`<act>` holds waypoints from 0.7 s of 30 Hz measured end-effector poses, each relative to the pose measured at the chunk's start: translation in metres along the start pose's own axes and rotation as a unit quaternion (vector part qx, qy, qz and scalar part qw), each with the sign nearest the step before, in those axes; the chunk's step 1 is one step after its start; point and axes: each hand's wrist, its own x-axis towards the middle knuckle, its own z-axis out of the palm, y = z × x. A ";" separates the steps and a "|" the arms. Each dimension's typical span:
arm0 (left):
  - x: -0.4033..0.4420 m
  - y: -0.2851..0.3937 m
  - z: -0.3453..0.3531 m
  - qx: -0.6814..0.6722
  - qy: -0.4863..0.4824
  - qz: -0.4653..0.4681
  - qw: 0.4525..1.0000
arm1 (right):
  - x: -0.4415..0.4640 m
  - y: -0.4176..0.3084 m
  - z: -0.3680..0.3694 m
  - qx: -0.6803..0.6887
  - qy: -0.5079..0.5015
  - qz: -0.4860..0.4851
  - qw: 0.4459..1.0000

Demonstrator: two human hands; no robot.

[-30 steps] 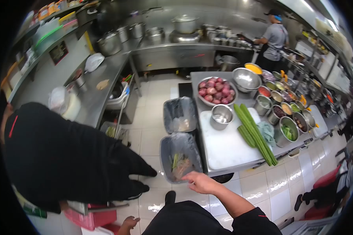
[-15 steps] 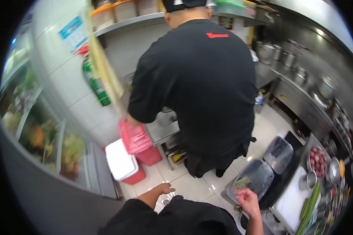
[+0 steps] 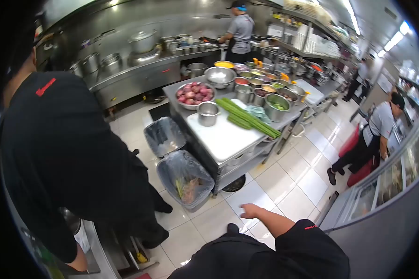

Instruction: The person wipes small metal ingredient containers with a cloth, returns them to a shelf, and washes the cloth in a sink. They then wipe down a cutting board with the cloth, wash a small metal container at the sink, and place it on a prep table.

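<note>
My right hand [image 3: 250,211] hangs over the tiled floor at the lower middle, with my bare forearm coming out of a black sleeve. Its fingers point left and are apart, and I see nothing in them. My left hand is out of view. Ahead of my right hand is a steel worktable with a white cutting board [image 3: 223,139]. Long green pods [image 3: 249,117] and a small steel pot [image 3: 208,114] rest on the board. Behind them sits a bowl of red onions [image 3: 194,94].
Two lined bins [image 3: 165,136] [image 3: 185,180] stand left of the worktable, one holding scraps. A co-worker in black [image 3: 65,153] bends close on my left. Another person [image 3: 241,32] stands at the stove, and one [image 3: 375,135] leans by the glass-fronted fridge [image 3: 381,186] at right.
My view has swung right, from the co-worker's back to the worktable. My left hand has gone out of view, and my right hand now reaches out over the floor.
</note>
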 end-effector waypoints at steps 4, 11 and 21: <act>0.024 0.088 0.002 0.028 -0.004 0.070 0.997 | -0.103 0.139 0.049 0.045 -0.110 0.328 0.937; 0.060 0.323 0.016 -0.081 0.005 0.106 0.991 | -0.161 0.252 0.099 0.310 -0.050 0.418 0.852; -0.020 0.578 0.008 -0.301 0.208 0.266 0.892 | -0.063 0.385 -0.085 0.554 0.188 0.246 0.773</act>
